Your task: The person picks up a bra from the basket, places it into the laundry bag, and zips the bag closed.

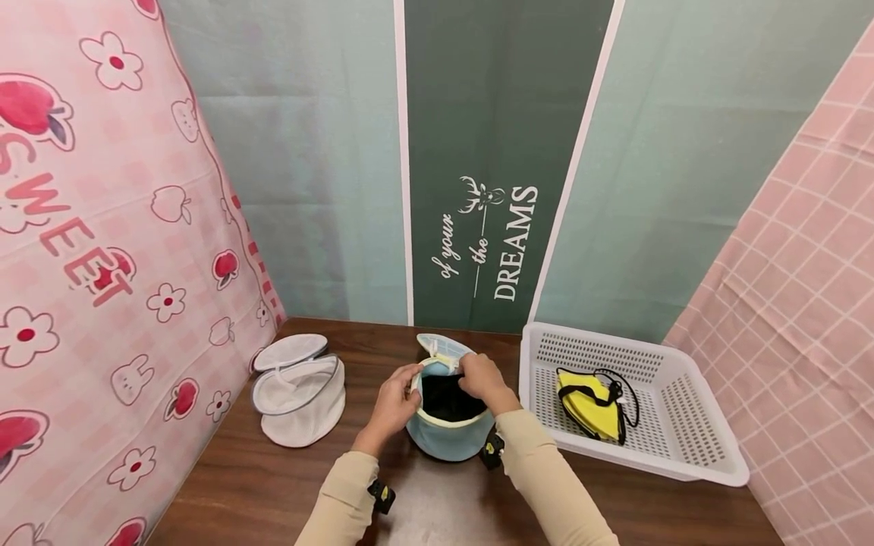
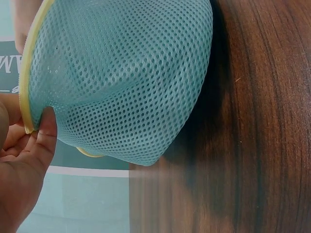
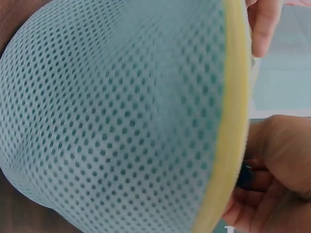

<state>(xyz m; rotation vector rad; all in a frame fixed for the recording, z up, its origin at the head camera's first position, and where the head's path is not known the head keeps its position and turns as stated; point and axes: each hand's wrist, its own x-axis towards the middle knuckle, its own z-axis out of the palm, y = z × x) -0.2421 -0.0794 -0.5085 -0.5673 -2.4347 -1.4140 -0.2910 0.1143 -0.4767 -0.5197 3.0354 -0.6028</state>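
Observation:
A light-blue mesh laundry bag (image 1: 447, 440) with a yellow zip edge stands on the table, its lid folded back behind it. Black cloth (image 1: 451, 398) lies inside. At the left of the opening, my left hand (image 1: 397, 400) pinches the rim; in the left wrist view the thumb and a finger sit on either side of the yellow edge (image 2: 25, 73). Across the opening, my right hand (image 1: 483, 379) grips the rim at the back right with curled fingers. A small dark-blue patch (image 3: 245, 175) shows between those fingers in the right wrist view; its kind is unclear.
To the left stands a white mesh laundry bag (image 1: 303, 417) with grey edging, its lid raised. On the right, a white perforated plastic basket (image 1: 683, 462) holds a folded yellow item (image 1: 590, 406) with black straps and cord. Printed cloths hang around the wooden table (image 1: 239, 485).

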